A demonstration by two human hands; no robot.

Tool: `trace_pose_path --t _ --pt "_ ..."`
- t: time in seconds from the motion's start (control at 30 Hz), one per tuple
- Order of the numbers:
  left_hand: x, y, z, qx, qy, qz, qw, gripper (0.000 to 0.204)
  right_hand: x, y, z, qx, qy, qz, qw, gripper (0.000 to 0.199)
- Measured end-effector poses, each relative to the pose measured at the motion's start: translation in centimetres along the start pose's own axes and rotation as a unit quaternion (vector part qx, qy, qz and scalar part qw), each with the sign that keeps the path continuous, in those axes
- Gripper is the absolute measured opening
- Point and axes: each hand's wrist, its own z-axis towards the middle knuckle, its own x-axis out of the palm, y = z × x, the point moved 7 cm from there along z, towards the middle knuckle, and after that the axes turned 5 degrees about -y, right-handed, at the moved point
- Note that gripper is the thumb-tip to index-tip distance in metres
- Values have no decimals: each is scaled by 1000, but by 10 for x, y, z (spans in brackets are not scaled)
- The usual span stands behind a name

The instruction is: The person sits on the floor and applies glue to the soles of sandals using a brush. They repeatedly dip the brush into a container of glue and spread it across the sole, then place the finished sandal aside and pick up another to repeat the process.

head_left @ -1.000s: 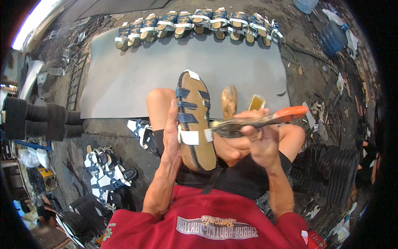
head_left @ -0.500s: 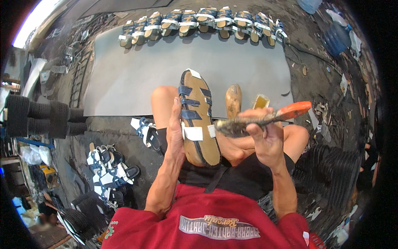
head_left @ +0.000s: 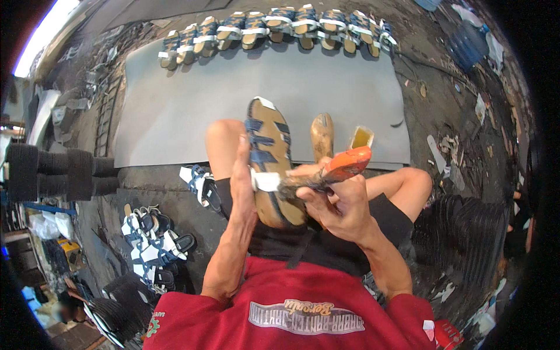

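Observation:
My left hand [head_left: 240, 189] is closed along the left edge of a sandal [head_left: 279, 204], its tan sole face toward me and its toe pointing away. Short blue strips lie across that face, with a white strip near the heel half. My right hand [head_left: 341, 201] grips an orange-handled tool [head_left: 348, 164] with a dark, grimy body. The tool's far end lies over the sandal's right edge beside the white strip; whether it pinches the strip, I cannot tell. Beyond my right hand stands a tan shoe last [head_left: 322, 135], near a small container of yellowish stuff [head_left: 362, 138].
A grey sheet [head_left: 233, 81] covers the floor ahead, with a row of blue-and-white sandals [head_left: 255, 29] along its far edge. More sandals [head_left: 153, 245] are heaped at my left. Black sole stacks [head_left: 55, 172] stand at left, and others [head_left: 461, 245] at right.
My right hand has moved left and turned the tool, bringing its end onto the sandal's right edge at the white strip. My left hand keeps its hold on the sandal.

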Motion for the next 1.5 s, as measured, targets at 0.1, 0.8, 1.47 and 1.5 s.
trace_pose_path --t 0.1,0.8,1.47,1.5 --pt "0 -12 5 52 4 18 998 56 -4 -14 1 47 -34 94 994 31" --pt "12 -24 -18 78 40 -16 996 64 -44 -34 -15 -40 -19 -2 999 27" --pt "16 -22 -12 61 59 -15 996 67 -50 -27 20 85 -25 153 984 35" --pt "21 -23 -14 110 53 46 991 65 -45 -14 25 38 -41 138 989 35"
